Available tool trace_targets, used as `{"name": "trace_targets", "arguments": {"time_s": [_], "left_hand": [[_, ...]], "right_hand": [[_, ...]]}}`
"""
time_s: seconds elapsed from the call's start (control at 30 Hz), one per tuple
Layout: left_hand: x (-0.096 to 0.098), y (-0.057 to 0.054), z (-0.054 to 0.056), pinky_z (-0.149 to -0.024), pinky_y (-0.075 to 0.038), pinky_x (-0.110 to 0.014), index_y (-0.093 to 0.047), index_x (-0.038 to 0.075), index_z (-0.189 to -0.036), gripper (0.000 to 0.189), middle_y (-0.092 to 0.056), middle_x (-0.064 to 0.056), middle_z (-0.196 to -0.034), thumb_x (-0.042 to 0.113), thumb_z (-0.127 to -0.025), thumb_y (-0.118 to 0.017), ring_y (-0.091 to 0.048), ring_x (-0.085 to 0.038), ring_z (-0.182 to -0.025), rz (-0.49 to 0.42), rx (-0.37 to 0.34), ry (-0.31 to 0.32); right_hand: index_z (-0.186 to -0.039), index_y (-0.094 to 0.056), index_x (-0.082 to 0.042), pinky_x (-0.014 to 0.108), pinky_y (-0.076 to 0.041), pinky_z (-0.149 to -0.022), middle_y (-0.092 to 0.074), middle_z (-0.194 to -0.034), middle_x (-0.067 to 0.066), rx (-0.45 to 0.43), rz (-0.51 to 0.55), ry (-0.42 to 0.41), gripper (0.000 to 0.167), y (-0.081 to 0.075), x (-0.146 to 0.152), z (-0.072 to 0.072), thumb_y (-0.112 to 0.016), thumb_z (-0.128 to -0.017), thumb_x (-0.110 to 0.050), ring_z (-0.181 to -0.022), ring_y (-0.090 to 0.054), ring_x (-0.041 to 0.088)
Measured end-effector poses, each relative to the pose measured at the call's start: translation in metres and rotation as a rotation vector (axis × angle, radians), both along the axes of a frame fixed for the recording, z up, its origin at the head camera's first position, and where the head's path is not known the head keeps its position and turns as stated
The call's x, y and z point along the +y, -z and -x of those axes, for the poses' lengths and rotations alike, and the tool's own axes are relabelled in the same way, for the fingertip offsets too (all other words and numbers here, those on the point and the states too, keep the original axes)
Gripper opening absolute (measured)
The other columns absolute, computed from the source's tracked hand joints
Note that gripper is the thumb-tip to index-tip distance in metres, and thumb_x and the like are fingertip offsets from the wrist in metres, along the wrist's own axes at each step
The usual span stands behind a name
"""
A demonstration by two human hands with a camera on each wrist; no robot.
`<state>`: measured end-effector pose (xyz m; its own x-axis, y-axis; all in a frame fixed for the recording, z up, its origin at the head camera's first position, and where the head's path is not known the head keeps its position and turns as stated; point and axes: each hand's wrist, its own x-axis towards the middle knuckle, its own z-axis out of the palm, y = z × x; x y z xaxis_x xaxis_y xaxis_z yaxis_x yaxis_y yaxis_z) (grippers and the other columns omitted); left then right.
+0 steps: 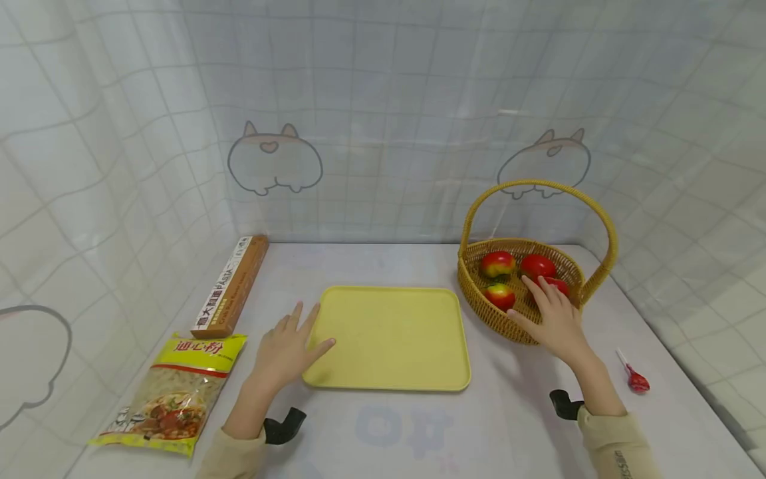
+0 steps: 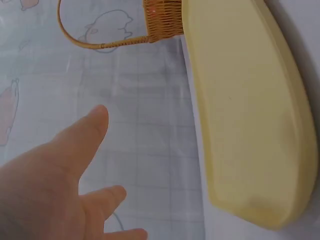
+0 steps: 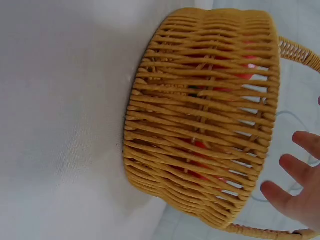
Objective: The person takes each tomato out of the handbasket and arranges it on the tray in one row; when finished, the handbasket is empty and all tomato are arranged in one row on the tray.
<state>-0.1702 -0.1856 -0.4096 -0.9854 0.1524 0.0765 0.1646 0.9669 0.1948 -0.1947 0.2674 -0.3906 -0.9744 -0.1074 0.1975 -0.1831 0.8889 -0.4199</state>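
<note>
My right hand point(image 1: 556, 322) reaches over the front rim of a wicker basket point(image 1: 499, 322), fingers spread and holding nothing. Inside the basket lie two red-and-yellow fruits point(image 1: 497, 265) on the left and two plain red round ones point(image 1: 537, 267) on the right, one partly hidden by my fingers. From the side, in the right wrist view, the fingertips point(image 3: 274, 194) show just past the basket's rim. My left hand point(image 1: 282, 352) hovers by the left edge of a yellow tray point(image 1: 389, 339), its fingers spread and nothing in its grasp.
A brown pasta box point(image 1: 232, 289) lies at the back left, with a yellow-topped bag of macaroni point(image 1: 173, 399) in front of it. To the right of my right forearm is a red lollipop point(image 1: 637, 380). A patterned curtain point(image 1: 383, 133) stands behind the table.
</note>
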Motion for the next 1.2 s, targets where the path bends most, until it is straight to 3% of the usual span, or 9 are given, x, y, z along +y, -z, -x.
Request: {"name": "trace_targets", "arguments": {"time_s": [0.1,0.23,0.33,0.43,0.57,0.67,0.9,1.07,1.2], "left_hand": [[-0.003,0.002,0.001,-0.086,-0.040,-0.065,-0.021,0.011,-0.147,0.080,-0.025,-0.027,-0.145,0.058,-0.088,-0.044,-0.040,-0.051,-0.118,-0.064,-0.087,-0.051],[-0.008,0.007,0.003,-0.089,-0.040,-0.063,-0.019,0.007,-0.147,0.080,-0.032,-0.030,-0.140,0.056,-0.089,-0.044,-0.040,-0.050,-0.119,-0.176,-0.193,-0.099],[-0.012,0.012,0.004,-0.092,-0.039,-0.060,-0.022,0.000,-0.145,0.078,-0.039,-0.033,-0.134,0.051,-0.091,-0.045,-0.042,-0.048,-0.118,-0.257,-0.232,-0.102],[-0.016,0.021,0.006,-0.079,-0.050,-0.047,-0.025,-0.002,-0.143,0.072,-0.045,-0.032,-0.127,0.042,-0.092,-0.049,-0.059,-0.038,-0.091,-0.370,-0.275,-0.116],[-0.019,0.030,0.008,-0.057,-0.049,-0.029,-0.029,-0.004,-0.141,0.068,-0.054,-0.024,-0.114,0.037,-0.091,-0.052,-0.054,-0.018,-0.067,-0.487,-0.321,-0.156],[-0.020,0.032,0.008,-0.058,-0.051,-0.030,-0.032,-0.006,-0.140,0.066,-0.055,-0.021,-0.111,0.035,-0.092,-0.051,-0.054,-0.020,-0.074,-0.543,-0.346,-0.173],[-0.027,0.041,0.010,-0.058,-0.053,-0.031,-0.035,-0.008,-0.137,0.058,-0.052,-0.022,-0.113,0.025,-0.091,-0.052,-0.055,-0.018,-0.071,-0.722,-0.386,-0.175],[-0.033,0.050,0.012,-0.057,-0.055,-0.032,-0.040,-0.006,-0.135,0.056,-0.051,-0.019,-0.110,0.005,-0.081,-0.055,-0.055,-0.019,-0.070,-0.829,-0.403,-0.173],[-0.035,0.054,0.014,-0.060,-0.056,-0.033,-0.042,-0.004,-0.134,0.061,-0.050,-0.017,-0.110,0.002,-0.076,-0.057,-0.056,-0.019,-0.071,-0.891,-0.423,-0.165]], "right_hand": [[-0.147,-0.021,-0.011,0.077,-0.013,-0.092,-0.017,-0.148,0.028,-0.056,0.078,-0.021,0.076,-0.002,0.004,0.008,-0.052,-0.088,-0.048,-0.128,-0.016,0.055],[-0.147,-0.017,-0.007,0.074,-0.012,-0.096,-0.014,-0.149,0.027,-0.153,0.221,-0.060,0.076,-0.002,0.009,0.017,-0.050,-0.090,-0.045,-0.133,-0.011,0.051],[-0.148,-0.012,-0.008,0.073,-0.013,-0.098,-0.011,-0.150,0.024,-0.238,0.337,-0.073,0.077,-0.001,0.010,0.023,-0.047,-0.092,-0.047,-0.134,-0.009,0.048],[-0.149,-0.009,-0.009,0.071,-0.016,-0.099,-0.009,-0.151,0.024,-0.311,0.423,-0.069,0.078,-0.001,0.010,0.028,-0.044,-0.092,-0.048,-0.134,-0.011,0.049],[-0.148,-0.006,-0.007,0.070,-0.018,-0.100,-0.007,-0.150,0.026,-0.393,0.492,-0.055,0.081,-0.004,0.009,0.037,-0.041,-0.091,-0.053,-0.133,-0.011,0.050],[-0.148,-0.002,-0.006,0.068,-0.021,-0.101,-0.004,-0.150,0.027,-0.460,0.522,-0.039,0.085,-0.007,0.006,0.044,-0.040,-0.090,-0.056,-0.134,-0.009,0.048],[-0.148,0.007,-0.008,0.065,-0.024,-0.101,0.002,-0.151,0.025,-0.583,0.588,-0.023,0.089,-0.009,0.000,0.057,-0.040,-0.090,-0.057,-0.134,-0.008,0.048],[-0.148,0.008,-0.009,0.063,-0.029,-0.100,0.004,-0.151,0.024,-0.643,0.616,0.002,0.090,-0.003,-0.001,0.067,-0.040,-0.090,-0.058,-0.133,-0.009,0.049],[-0.148,0.009,-0.009,0.065,-0.028,-0.099,0.012,-0.151,0.022,-0.673,0.617,0.031,0.088,0.002,-0.001,0.074,-0.038,-0.090,-0.058,-0.134,-0.005,0.049]]}}
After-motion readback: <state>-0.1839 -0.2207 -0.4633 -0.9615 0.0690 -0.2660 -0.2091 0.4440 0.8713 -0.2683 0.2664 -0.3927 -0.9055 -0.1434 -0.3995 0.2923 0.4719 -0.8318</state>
